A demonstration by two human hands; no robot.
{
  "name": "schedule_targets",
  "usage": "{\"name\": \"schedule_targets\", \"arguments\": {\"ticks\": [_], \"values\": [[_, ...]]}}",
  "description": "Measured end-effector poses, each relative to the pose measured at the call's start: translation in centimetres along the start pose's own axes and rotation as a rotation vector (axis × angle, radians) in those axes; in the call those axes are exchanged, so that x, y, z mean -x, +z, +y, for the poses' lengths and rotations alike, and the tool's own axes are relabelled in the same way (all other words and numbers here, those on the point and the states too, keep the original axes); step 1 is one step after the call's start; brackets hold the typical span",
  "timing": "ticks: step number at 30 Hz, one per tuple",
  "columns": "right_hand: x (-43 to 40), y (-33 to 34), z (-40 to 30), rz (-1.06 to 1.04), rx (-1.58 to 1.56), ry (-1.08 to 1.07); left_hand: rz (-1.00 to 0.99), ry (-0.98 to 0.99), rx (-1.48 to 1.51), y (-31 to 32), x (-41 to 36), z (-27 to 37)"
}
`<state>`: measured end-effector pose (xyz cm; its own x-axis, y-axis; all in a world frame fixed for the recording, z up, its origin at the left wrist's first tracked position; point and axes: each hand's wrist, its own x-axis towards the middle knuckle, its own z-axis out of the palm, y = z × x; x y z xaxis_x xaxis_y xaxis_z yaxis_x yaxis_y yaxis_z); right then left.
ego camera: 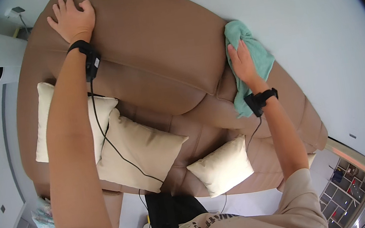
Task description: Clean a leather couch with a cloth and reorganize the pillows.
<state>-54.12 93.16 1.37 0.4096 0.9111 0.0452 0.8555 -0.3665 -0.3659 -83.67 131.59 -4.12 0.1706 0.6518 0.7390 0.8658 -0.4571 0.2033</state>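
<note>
A brown leather-look sofa (pixel 165 45) fills the space before me, its back against the wall. My left hand (pixel 74 18) rests with spread fingers on the upper left of the sofa's backrest and holds nothing. Under my right hand (pixel 242 61) is a green cloth (pixel 258 53), pressed flat along the right part of the backrest where it meets the wall. Part of the cloth hangs down past my wrist onto the sofa. Each wrist wears a black strapped device with a cable.
On the seat lie a large beige cushion (pixel 141 148), a smaller cream cushion (pixel 222 166) and a white cushion (pixel 46 127) partly behind my left arm. A white wall (pixel 296 26) borders the sofa. Shelving (pixel 346 188) stands at the lower right. Cables trail from both wrists.
</note>
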Motion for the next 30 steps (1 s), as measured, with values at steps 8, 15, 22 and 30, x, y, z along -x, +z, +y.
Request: {"name": "schedule_targets", "arguments": {"ticks": [8,15,22,30], "values": [[-3.9,-0.5,-3.4,-0.197,-0.134,0.001,0.046,-0.056,-0.038,-0.4,-0.5,1.1],[-15.8,2.5,-10.5,-0.480,-0.183,-0.190,-0.034,-0.116,-0.016,-0.7,-0.6,1.9],[-22.5,6.6,-18.2,-0.500,-0.256,-0.357,-0.194,-0.201,0.167,-3.6,-1.2,2.0],[-33.7,11.3,-25.3,-0.610,-0.049,-0.483,-0.162,-0.202,0.189,-3.1,-1.2,2.2]]}}
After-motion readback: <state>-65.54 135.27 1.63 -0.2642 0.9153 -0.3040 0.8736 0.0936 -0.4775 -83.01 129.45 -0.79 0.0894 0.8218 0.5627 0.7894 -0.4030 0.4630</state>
